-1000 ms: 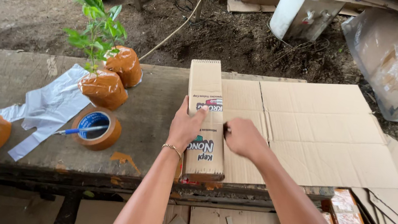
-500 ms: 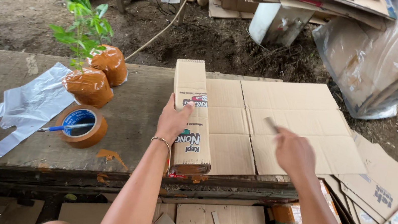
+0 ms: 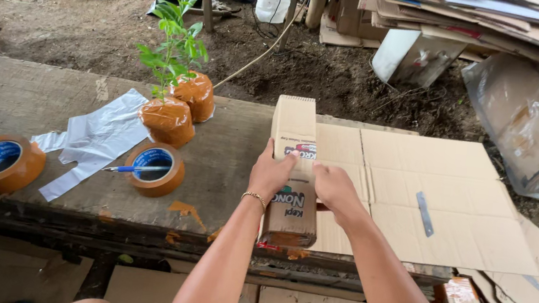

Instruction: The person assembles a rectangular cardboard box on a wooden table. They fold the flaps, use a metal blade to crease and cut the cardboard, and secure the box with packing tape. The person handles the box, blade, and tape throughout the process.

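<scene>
At the centre of the frame, both hands pressed on a long, narrow folded brown cardboard strip (image 3: 292, 175) lying lengthwise on the weathered wooden bench (image 3: 15, 100). The left hand (image 3: 272, 170), a thin gold bracelet (image 3: 254, 197) at its wrist, lay flat on the strip's left edge with fingers together and thumb spread — its grip pinched nothing. The right hand (image 3: 335, 188) rested palm down just right of the strip, touching its edge; whether its fingers curled around anything could not be told.

To the right, a large flattened sheet of plain brown cardboard (image 3: 415, 190) covered the bench, its left edge tucked beside the strip, and a small grey metal blade-like tool (image 3: 423, 213) lay on it, well apart from the hands.

In the left half of the frame sat two rolls of brown packing tape — one at the far left (image 3: 1, 163), one nearer the centre (image 3: 156, 169) with a blue pen (image 3: 134, 169) across it. A crumpled white plastic bag (image 3: 96, 137) lay between them. Just behind stood two leafy green seedlings with root balls wrapped in brown tape (image 3: 175, 109).

Stacks of flattened cardboard (image 3: 471, 18) filled the upper right, on bare earth.
</scene>
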Demonstrator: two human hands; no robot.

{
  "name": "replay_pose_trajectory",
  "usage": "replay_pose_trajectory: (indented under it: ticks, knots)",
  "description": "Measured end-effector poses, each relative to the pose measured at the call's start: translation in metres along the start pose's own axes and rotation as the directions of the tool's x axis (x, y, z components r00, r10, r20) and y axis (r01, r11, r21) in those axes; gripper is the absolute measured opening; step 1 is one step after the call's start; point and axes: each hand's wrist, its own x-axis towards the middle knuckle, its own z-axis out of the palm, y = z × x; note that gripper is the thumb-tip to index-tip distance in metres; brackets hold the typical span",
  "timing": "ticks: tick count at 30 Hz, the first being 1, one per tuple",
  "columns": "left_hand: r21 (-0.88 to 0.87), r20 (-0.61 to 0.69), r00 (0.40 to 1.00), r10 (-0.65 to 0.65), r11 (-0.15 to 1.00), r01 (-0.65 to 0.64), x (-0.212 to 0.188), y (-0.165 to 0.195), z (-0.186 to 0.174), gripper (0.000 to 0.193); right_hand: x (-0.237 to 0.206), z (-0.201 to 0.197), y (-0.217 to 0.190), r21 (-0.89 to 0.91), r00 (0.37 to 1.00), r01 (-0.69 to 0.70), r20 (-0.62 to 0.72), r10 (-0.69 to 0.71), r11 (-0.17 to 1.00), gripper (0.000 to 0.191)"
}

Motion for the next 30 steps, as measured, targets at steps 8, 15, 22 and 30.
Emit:
replay_pose_trajectory:
  ticks: [8,15,22,30]
  knots:
    - [-0.539,0.167,0.888,0.428,0.794,-0.282,-0.004,-0.052,0.0,0.074,-0.014,0.033,0.015,-0.387,0.88,0.199,-0.333,-0.338,0.9,0.047]
    - [-0.47,0.112,0.842,0.527,0.775,-0.422,-0.041,-0.095,0.006,0.075,-0.008,0.035,0.015,-0.351,0.916,0.014,-0.371,-0.153,0.936,0.054]
    - [-0.616,0.013,0.881,0.474,0.697,-0.366,-0.049,-0.085,0.01,0.074,-0.016,0.042,0.002,-0.313,0.915,-0.146,-0.404,0.008,0.938,0.057]
    - [-0.857,0.098,0.972,0.215,0.515,-0.027,-0.05,-0.078,0.005,0.056,-0.018,0.043,0.003,-0.145,0.925,-0.115,-0.377,0.053,0.983,0.057]
